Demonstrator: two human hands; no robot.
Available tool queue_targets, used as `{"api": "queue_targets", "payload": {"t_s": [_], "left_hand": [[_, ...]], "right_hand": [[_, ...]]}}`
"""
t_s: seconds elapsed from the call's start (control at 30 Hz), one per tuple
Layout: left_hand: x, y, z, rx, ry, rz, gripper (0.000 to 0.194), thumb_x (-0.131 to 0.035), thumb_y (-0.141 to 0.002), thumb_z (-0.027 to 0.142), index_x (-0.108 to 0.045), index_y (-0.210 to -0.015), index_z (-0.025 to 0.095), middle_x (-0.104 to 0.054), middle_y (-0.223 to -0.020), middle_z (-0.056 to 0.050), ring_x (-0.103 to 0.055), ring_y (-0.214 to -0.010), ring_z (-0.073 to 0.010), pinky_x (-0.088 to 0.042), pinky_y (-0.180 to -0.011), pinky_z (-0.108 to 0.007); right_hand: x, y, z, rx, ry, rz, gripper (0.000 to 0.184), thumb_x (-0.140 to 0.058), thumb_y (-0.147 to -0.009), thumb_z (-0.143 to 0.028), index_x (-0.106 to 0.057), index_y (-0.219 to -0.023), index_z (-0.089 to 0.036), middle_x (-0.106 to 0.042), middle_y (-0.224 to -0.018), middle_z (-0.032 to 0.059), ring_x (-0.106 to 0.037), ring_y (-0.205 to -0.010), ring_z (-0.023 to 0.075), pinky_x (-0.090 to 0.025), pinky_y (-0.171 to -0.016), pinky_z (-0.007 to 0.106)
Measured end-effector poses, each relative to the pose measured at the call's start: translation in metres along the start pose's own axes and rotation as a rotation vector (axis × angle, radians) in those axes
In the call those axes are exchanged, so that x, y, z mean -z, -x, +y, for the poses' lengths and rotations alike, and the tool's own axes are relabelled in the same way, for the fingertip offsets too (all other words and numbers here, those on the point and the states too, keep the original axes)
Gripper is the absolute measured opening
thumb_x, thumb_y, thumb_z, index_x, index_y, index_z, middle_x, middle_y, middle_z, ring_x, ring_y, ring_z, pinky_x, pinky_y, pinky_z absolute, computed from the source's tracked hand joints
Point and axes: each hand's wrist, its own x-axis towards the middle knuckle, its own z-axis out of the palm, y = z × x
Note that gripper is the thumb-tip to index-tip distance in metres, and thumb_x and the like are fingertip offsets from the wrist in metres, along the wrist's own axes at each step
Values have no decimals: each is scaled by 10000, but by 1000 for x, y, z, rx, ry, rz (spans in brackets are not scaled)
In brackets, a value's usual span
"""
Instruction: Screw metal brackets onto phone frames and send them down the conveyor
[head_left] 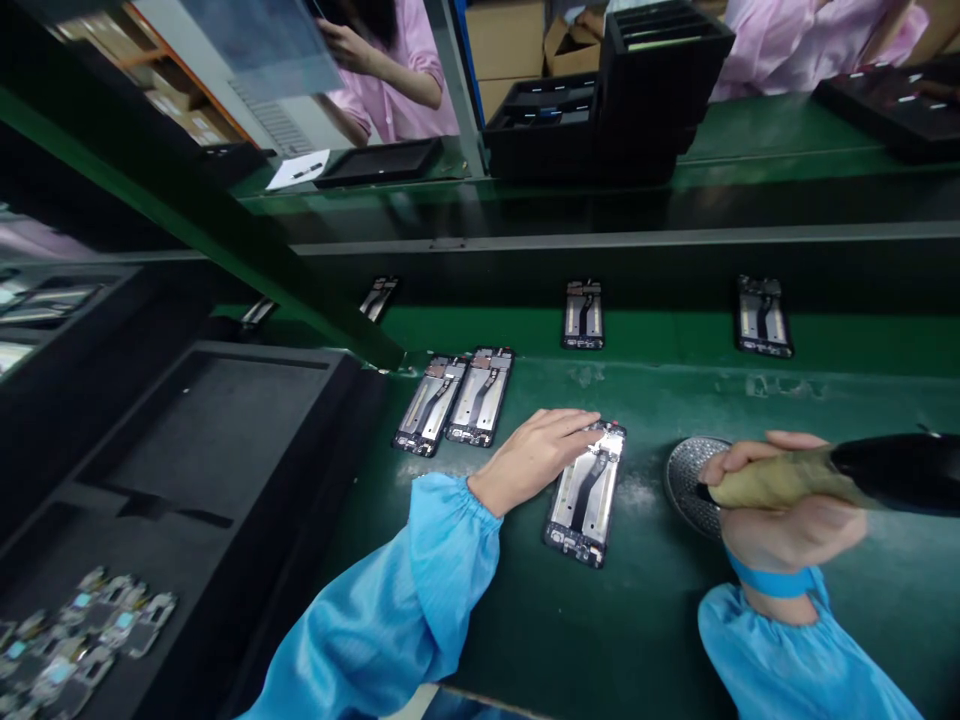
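An opened phone lies on the green bench in front of me, its metal plate and black ribbon cable facing up. My left hand grips its upper end, fingertips on the top left part and covering some of it. My right hand is closed round an electric screwdriver with a yellowish wrapped grip and a black body. The screwdriver's dark nose points left, over a round metal dish with a dotted surface. The bit itself cannot be made out.
Two opened phones lie side by side left of my hand. More phones sit along the back strip. A black foam tray with circuit boards stands left. A green post slants across. Two people in pink are beyond.
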Motion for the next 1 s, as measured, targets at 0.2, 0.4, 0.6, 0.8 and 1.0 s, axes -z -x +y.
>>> {"api": "queue_targets", "payload": {"t_s": [0.2, 0.4, 0.6, 0.8, 1.0], "left_hand": [[-5, -1, 1, 9, -50, 6, 303, -588, -1180, 230, -713, -1456, 245, -702, -1576, -77, -644, -1487, -240, -577, -1160, -414], [-2, -9, 1, 65, -67, 5, 281, -629, -1169, 327, -763, -1403, 249, -684, -1583, -101, -624, -1501, -287, -570, -1169, -472], [-5, -2, 25, -46, -80, -20, 255, -598, -1175, 306, -776, -1319, 196, -742, -1446, -107, -704, -1291, -270, -601, -1072, -435], [-15, 17, 76, 11, -98, -27, 258, -587, -1170, 294, -726, -1381, 239, -723, -1452, -102, -669, -1219, -286, -578, -930, -423], [-9, 11, 78, 35, -50, -87, 282, -599, -1169, 292, -725, -1420, 273, -692, -1490, -89, -630, -1207, -277, -506, -895, -419]], "right_hand": [[4, 0, 3, -21, -49, -36, 622, -660, -922, -788, -720, -1057, -184, -683, -628, 18, -593, -393, 215, -492, -373, 357], [-4, -1, -5, -56, -4, 30, 615, -734, -841, -809, -727, -993, -214, -676, -612, 1, -596, -398, 210, -497, -386, 355], [-9, 1, -6, -13, 70, 30, 672, -609, -892, -893, -719, -972, -235, -636, -579, -9, -568, -376, 208, -466, -365, 354], [-11, 1, -6, -14, 75, -8, 632, -573, -929, -867, -701, -994, -251, -603, -585, -21, -541, -383, 194, -448, -366, 344], [-2, -3, -17, -8, -15, -58, 587, -591, -939, -812, -708, -1064, -251, -681, -639, -6, -601, -430, 205, -519, -425, 368]]}}
